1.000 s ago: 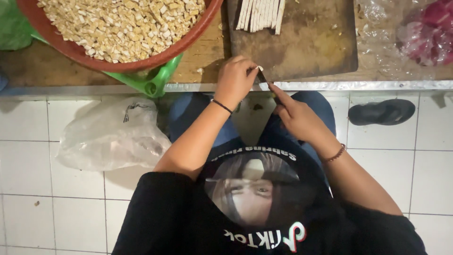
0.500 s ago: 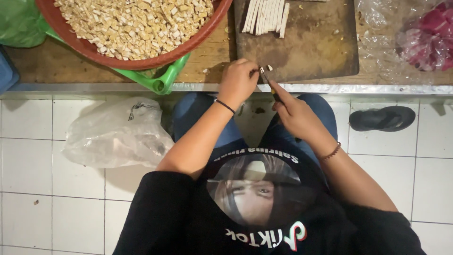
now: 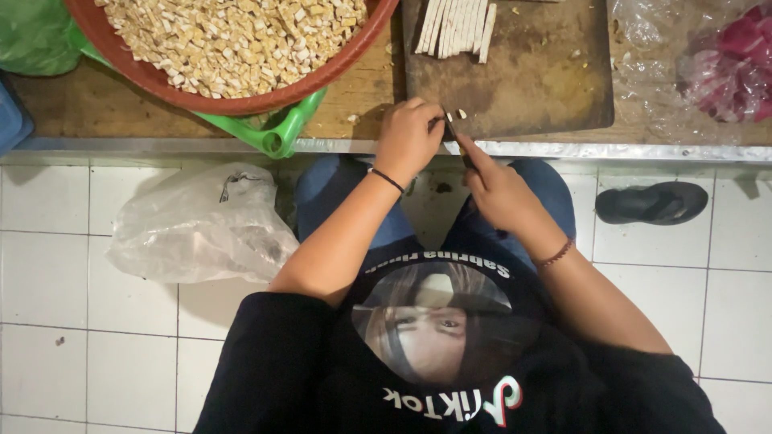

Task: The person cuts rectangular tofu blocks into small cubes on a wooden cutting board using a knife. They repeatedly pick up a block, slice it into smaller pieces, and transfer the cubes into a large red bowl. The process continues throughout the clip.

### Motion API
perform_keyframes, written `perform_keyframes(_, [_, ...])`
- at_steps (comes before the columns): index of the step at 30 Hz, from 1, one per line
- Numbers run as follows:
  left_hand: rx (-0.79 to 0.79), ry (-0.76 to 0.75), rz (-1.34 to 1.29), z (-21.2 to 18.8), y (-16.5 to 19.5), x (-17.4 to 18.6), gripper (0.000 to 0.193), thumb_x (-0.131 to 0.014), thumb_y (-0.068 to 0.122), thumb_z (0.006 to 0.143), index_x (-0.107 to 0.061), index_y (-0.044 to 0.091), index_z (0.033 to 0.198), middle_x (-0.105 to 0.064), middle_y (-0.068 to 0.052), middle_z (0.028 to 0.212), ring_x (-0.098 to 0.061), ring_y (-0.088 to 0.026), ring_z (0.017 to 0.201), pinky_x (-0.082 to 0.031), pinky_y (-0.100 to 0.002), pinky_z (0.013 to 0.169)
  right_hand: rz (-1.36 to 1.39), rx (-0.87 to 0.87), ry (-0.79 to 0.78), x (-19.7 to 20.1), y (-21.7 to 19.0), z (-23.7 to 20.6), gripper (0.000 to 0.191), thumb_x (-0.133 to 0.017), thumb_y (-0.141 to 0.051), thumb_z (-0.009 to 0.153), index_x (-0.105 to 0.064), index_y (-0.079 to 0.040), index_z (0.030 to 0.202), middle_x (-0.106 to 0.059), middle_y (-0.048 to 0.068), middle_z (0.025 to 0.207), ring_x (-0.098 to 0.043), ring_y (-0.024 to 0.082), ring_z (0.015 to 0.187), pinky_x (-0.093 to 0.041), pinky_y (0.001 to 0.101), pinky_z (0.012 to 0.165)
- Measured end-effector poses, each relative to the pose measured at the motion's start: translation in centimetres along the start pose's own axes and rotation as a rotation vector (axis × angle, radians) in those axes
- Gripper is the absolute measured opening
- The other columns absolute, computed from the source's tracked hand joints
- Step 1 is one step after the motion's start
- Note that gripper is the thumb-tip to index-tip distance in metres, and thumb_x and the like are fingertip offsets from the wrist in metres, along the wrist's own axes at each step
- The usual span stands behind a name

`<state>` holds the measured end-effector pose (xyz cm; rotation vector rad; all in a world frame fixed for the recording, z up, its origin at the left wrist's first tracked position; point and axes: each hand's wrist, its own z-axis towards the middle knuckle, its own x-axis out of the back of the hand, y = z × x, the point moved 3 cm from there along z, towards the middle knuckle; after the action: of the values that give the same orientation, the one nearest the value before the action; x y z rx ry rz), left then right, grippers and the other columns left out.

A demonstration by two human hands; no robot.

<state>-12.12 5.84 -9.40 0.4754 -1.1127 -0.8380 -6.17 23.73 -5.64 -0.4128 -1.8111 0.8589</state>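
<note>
- Against the frame a second ago, the left hand (image 3: 408, 138) has shifted a little toward the near edge of the cutting board (image 3: 547, 88); two small pale cut pieces (image 3: 456, 115) now lie on the board just beside its fingertips, where earlier none showed clear of the blade.
- The left hand is curled narrow, fingers bunched down at the board's near edge; what it pinches is hidden under the knuckles.
- The right hand (image 3: 498, 189) is closed around a knife (image 3: 455, 138), whose dark blade points up toward the left fingertips.
- One row of pale sticks (image 3: 455, 26) lies at the far side of the board, well apart from the hands; the sticks are too tightly packed to count.
- One red basin (image 3: 241, 48) of cut cubes sits on the counter (image 3: 362, 104), left of the board.
- One clear plastic bag (image 3: 201, 229) and one black sandal (image 3: 653, 202) lie on the tiled floor (image 3: 64, 305).
</note>
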Motion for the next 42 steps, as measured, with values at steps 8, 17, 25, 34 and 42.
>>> perform_keyframes(8, [-0.003, -0.018, -0.036, -0.2, -0.3, 0.1, 0.008, -0.073, 0.009, 0.081, -0.076, 0.007, 0.088, -0.071, -0.012, 0.092, -0.068, -0.035, 0.089, -0.055, -0.044, 0.081, 0.093, -0.214, -0.064, 0.9, 0.5, -2.1, 0.060, -0.049, -0.017, 0.097, -0.041, -0.025, 0.156, -0.076, 0.017, 0.091, -0.073, 0.030, 0.072, -0.056, 0.0394, 0.072])
perform_keyframes(17, [0.083, -0.066, -0.064, -0.3, -0.6, 0.3, 0.007, -0.073, 0.010, 0.083, -0.074, 0.005, 0.089, -0.070, -0.012, 0.093, -0.069, -0.034, 0.089, -0.055, -0.043, 0.077, 0.102, -0.119, -0.035, 1.1, -1.1, -0.6, 0.058, -0.046, -0.017, 0.098, -0.042, -0.021, 0.155, -0.074, 0.019, 0.095, -0.073, 0.033, 0.076, -0.056, 0.0422, 0.073])
perform_keyframes(25, [0.078, -0.048, -0.024, -0.3, -0.5, 0.3, 0.006, -0.071, 0.010, 0.082, -0.074, 0.007, 0.087, -0.068, -0.012, 0.089, -0.068, -0.034, 0.086, -0.055, -0.043, 0.076, -0.006, -0.036, -0.013, 0.1, -0.8, 1.0, 0.056, -0.047, -0.016, 0.099, -0.042, -0.021, 0.155, -0.071, 0.025, 0.096, -0.071, 0.041, 0.085, -0.054, 0.0478, 0.079])
perform_keyframes(34, [0.062, -0.033, -0.025, -0.5, -0.6, 0.0, 0.007, -0.072, 0.011, 0.084, -0.075, 0.007, 0.088, -0.070, -0.011, 0.092, -0.068, -0.034, 0.088, -0.055, -0.043, 0.077, 0.009, -0.012, -0.014, -0.1, -0.2, -0.7, 0.059, -0.047, -0.015, 0.099, -0.040, -0.020, 0.158, -0.075, 0.020, 0.092, -0.072, 0.033, 0.082, -0.054, 0.0436, 0.076])
perform_keyframes(42, [0.015, -0.025, -0.071, -0.6, -0.9, 0.2, 0.009, -0.072, 0.009, 0.083, -0.076, 0.007, 0.090, -0.070, -0.012, 0.092, -0.069, -0.034, 0.086, -0.056, -0.042, 0.077, 0.154, -0.213, -0.039, 1.2, -0.3, -1.5, 0.060, -0.048, -0.017, 0.097, -0.041, -0.025, 0.156, -0.077, 0.014, 0.093, -0.073, 0.024, 0.068, -0.058, 0.0373, 0.071])
